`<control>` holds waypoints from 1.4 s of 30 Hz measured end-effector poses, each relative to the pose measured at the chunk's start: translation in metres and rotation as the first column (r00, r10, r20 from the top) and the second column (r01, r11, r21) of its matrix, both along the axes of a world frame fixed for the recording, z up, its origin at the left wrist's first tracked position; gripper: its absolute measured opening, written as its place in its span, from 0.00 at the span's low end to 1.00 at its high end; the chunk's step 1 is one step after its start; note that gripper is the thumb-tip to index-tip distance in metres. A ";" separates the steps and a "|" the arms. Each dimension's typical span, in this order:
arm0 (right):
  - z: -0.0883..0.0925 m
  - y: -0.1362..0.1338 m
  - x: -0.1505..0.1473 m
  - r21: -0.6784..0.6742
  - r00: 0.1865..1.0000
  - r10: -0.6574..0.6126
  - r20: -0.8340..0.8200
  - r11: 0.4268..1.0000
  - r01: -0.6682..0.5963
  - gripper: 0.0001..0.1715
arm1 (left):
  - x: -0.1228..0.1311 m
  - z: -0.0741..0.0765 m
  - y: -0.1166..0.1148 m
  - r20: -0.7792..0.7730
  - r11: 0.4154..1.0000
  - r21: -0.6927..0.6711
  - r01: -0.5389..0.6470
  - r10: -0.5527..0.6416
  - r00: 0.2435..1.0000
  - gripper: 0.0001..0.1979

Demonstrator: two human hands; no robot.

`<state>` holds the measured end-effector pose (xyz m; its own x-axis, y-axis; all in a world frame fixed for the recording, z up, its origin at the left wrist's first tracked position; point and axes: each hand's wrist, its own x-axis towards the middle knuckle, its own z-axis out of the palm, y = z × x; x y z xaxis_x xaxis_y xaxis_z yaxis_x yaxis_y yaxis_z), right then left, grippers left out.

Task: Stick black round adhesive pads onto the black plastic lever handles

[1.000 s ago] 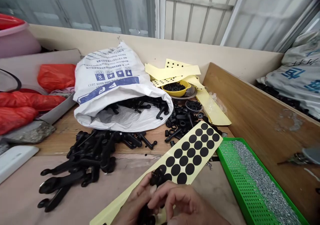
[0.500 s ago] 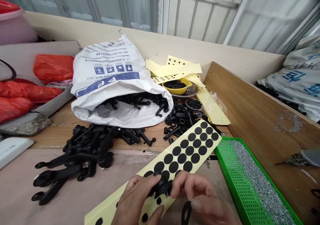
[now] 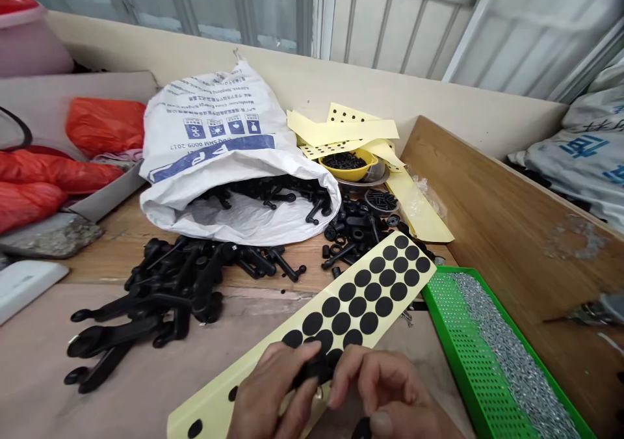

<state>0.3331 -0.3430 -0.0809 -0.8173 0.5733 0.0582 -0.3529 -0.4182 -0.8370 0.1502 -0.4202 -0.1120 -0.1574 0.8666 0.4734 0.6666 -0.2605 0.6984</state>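
Note:
At the bottom centre, my left hand (image 3: 270,393) and my right hand (image 3: 390,390) meet over a small black plastic part (image 3: 316,366). Fingers of both hands are pinched on it. Beneath them lies a long yellow backing sheet (image 3: 248,377) carrying several round black adhesive pads (image 3: 370,292). My right hand also has a dark piece (image 3: 361,428) under its thumb, mostly hidden.
A heap of black plastic levers (image 3: 166,296) lies left of centre, spilling from a white woven sack (image 3: 229,159). Small black fittings (image 3: 353,227), a yellow bowl (image 3: 347,164) and used yellow sheets (image 3: 341,130) sit behind. A green perforated tray of screws (image 3: 492,354) lies right, beside a wooden board (image 3: 507,224).
The black part and both hands have settled slightly lower over the yellow sheet. The view has shifted a little; the heap and sack stay put.

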 end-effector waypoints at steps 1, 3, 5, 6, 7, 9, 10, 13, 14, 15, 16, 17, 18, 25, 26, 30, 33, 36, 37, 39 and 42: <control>-0.001 -0.001 -0.003 -0.015 0.999 -0.037 -0.003 0.999 0.037 0.08 | 0.001 0.000 0.002 0.097 0.995 -0.100 -0.017 0.027 0.995 0.14; -0.003 0.000 -0.009 -0.044 0.991 -0.130 0.021 0.990 0.130 0.10 | 0.004 0.004 0.007 0.327 0.942 -0.334 0.039 0.077 0.942 0.15; -0.006 0.003 -0.014 -0.050 0.974 -0.216 0.076 0.974 0.220 0.11 | 0.008 0.011 0.011 0.544 0.858 -0.486 0.166 0.149 0.826 0.19; -0.006 0.005 -0.015 -0.038 0.965 -0.239 0.107 0.969 0.244 0.12 | 0.009 0.014 0.013 0.626 0.826 -0.516 0.229 0.181 0.759 0.20; -0.006 0.008 -0.015 -0.024 0.959 -0.250 0.137 0.967 0.255 0.12 | 0.010 0.017 0.014 0.690 0.804 -0.521 0.286 0.199 0.696 0.22; -0.005 0.013 -0.014 -0.005 0.949 -0.251 0.189 0.967 0.256 0.12 | 0.010 0.021 0.014 0.781 0.781 -0.493 0.384 0.204 0.590 0.26; -0.005 0.015 -0.013 0.000 0.945 -0.245 0.218 0.968 0.251 0.12 | 0.009 0.021 0.013 0.807 0.766 -0.483 0.424 0.201 0.556 0.27; -0.004 0.019 -0.012 -0.001 0.928 -0.235 0.288 0.969 0.246 0.11 | 0.006 0.019 0.012 0.826 0.736 -0.488 0.470 0.215 0.522 0.28; -0.004 0.019 -0.012 0.000 0.925 -0.235 0.299 0.969 0.246 0.11 | 0.005 0.018 0.012 0.824 0.730 -0.495 0.471 0.222 0.522 0.29; -0.004 0.019 -0.013 0.002 0.921 -0.240 0.307 0.968 0.252 0.11 | 0.005 0.017 0.012 0.820 0.728 -0.501 0.468 0.228 0.524 0.29; -0.004 0.019 -0.013 0.003 0.918 -0.245 0.311 0.966 0.257 0.11 | 0.005 0.017 0.012 0.817 0.730 -0.505 0.461 0.231 0.529 0.30; -0.005 0.019 -0.014 0.004 0.916 -0.247 0.316 0.966 0.259 0.11 | 0.005 0.017 0.012 0.812 0.733 -0.507 0.454 0.230 0.536 0.30; -0.006 0.018 -0.015 0.006 0.914 -0.249 0.322 0.965 0.261 0.11 | 0.006 0.017 0.012 0.807 0.735 -0.509 0.448 0.227 0.545 0.30; -0.011 0.017 -0.018 0.008 0.904 -0.253 0.343 0.964 0.267 0.12 | 0.008 0.022 0.012 0.774 0.716 -0.538 0.445 0.212 0.596 0.28; -0.011 0.017 -0.018 0.008 0.906 -0.252 0.341 0.964 0.265 0.12 | 0.008 0.022 0.012 0.777 0.714 -0.537 0.449 0.211 0.594 0.28; -0.013 0.018 -0.017 0.010 0.913 -0.245 0.327 0.967 0.256 0.12 | 0.008 0.021 0.012 0.789 0.716 -0.528 0.456 0.215 0.576 0.29; -0.015 0.018 -0.016 0.035 0.907 -0.256 0.335 0.965 0.260 0.12 | 0.009 0.020 0.011 0.797 0.713 -0.522 0.469 0.212 0.566 0.30; -0.019 0.018 -0.016 0.058 0.899 -0.265 0.347 0.963 0.262 0.12 | 0.010 0.020 0.011 0.800 0.714 -0.519 0.470 0.212 0.561 0.30; -0.019 0.018 -0.016 0.062 0.898 -0.266 0.351 0.963 0.261 0.11 | 0.010 0.020 0.011 0.801 0.716 -0.517 0.470 0.210 0.561 0.30; -0.020 0.019 -0.016 0.070 0.895 -0.270 0.356 0.962 0.262 0.11 | 0.010 0.021 0.011 0.802 0.717 -0.515 0.470 0.209 0.560 0.30; -0.020 0.019 -0.017 0.084 0.892 -0.272 0.362 0.962 0.260 0.10 | 0.011 0.021 0.012 0.806 0.720 -0.510 0.470 0.210 0.553 0.29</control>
